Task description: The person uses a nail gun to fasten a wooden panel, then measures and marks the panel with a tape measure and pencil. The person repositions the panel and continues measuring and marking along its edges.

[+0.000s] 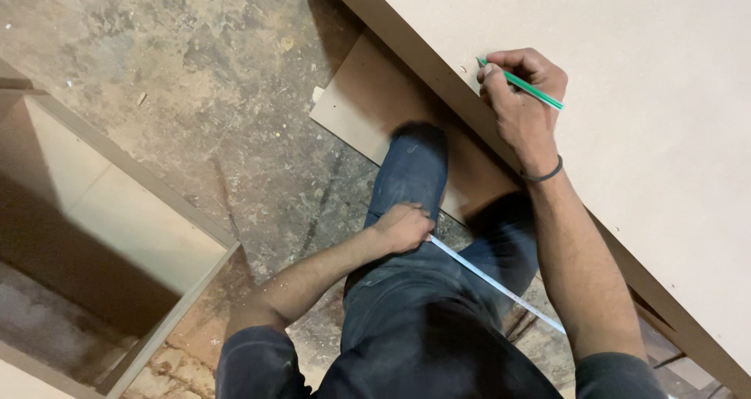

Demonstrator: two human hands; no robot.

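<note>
My right hand (522,102) grips a green pencil (522,85) and rests near the left edge of a large pale fibreboard sheet (641,94), with the pencil tip at the board's edge. A dark band circles that wrist. My left hand (404,227) is closed on the end of a white measuring tape (493,283) above my left thigh. The tape runs down and right across my dark jeans and passes behind my right forearm.
A smaller board offcut (368,94) lies on the floor under my foot. An open wooden cabinet carcass (102,235) stands at the left. The rough concrete floor (195,78) is dusty and littered with small chips.
</note>
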